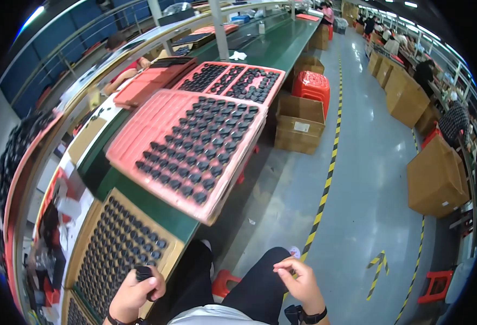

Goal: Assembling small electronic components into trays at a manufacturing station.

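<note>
My left hand [135, 291] is closed around a dark, ridged black piece [143, 274], which shows above and below the fingers. It hovers over the near edge of a cardboard tray [169, 253] filled with rows of small black round parts [120, 238]. My right hand [299, 279] is raised beside my right thigh. Its fingers are curled, with thumb and fingertips close together, and nothing shows between them. Ahead, on the green bench, lies a pink tray [135, 127] with similar black parts standing in rows over its right portion; its left grooves are bare.
Behind it lies another pink tray [278, 73] of black parts. Across the bench a co-worker's hands [135, 69] are beside stacked pink trays [154, 81]. Cardboard boxes [298, 135] and red stools [311, 86] stand right of the bench, by a striped floor line [325, 189].
</note>
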Tool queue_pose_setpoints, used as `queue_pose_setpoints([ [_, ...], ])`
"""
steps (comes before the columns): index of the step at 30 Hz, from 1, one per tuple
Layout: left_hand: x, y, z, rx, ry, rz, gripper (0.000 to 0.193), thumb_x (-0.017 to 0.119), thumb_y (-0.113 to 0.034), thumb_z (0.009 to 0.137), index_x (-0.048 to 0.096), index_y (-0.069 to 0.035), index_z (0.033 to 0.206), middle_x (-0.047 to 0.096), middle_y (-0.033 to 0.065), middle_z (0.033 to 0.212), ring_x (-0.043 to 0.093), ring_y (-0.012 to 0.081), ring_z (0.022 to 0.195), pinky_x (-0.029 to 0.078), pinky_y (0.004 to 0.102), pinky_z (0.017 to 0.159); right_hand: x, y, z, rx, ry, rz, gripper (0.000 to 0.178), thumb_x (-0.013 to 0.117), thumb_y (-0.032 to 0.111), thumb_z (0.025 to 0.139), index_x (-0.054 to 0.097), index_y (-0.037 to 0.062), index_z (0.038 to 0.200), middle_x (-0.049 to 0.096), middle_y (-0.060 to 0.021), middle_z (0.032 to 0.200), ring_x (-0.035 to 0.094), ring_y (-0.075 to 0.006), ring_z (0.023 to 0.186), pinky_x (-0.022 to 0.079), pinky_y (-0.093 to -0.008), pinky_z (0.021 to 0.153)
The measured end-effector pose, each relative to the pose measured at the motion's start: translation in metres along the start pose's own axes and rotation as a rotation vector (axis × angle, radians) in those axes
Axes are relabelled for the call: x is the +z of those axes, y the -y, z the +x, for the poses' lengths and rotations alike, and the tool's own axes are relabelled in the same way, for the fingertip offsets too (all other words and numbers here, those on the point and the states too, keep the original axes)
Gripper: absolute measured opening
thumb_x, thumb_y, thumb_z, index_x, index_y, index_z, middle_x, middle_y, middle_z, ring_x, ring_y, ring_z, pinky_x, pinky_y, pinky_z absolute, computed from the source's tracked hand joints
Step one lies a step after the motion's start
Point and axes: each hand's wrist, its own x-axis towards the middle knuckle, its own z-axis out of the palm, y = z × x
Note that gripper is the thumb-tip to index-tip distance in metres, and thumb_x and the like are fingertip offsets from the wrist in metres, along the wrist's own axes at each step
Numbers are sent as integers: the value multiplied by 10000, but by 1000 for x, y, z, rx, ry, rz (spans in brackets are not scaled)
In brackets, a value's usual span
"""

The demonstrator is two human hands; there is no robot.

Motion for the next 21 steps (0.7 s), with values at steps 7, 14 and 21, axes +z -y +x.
queue_pose_setpoints([
  [7, 47, -48, 140, -355, 265, 286, 319, 551, -279, 900, 506, -31, 705, 482, 11, 584, 448, 103, 547, 364, 247, 506, -53, -17, 107, 121, 7, -207, 113, 634, 58, 807, 623, 8, 907, 621, -89, 801, 608, -201, 733, 478, -293, 663],
  [14, 111, -70, 187, -498, 220, 663, 338, 576, -341, 889, 574, -25, 772, 569, 53, 631, 550, 152, 612, 447, 312, 587, -132, 57, 151, 67, 139, -457, 133, 644, 115, 800, 613, 25, 891, 622, -91, 768, 604, -256, 728, 469, -353, 655],
  [21, 198, -85, 211, -311, 174, 706, 361, 578, -348, 870, 590, 13, 867, 615, 181, 738, 601, 308, 714, 465, 403, 681, -189, 125, 197, 15, 327, -309, 122, 622, 109, 818, 617, 38, 917, 617, -101, 765, 608, -238, 733, 482, -328, 673],
])
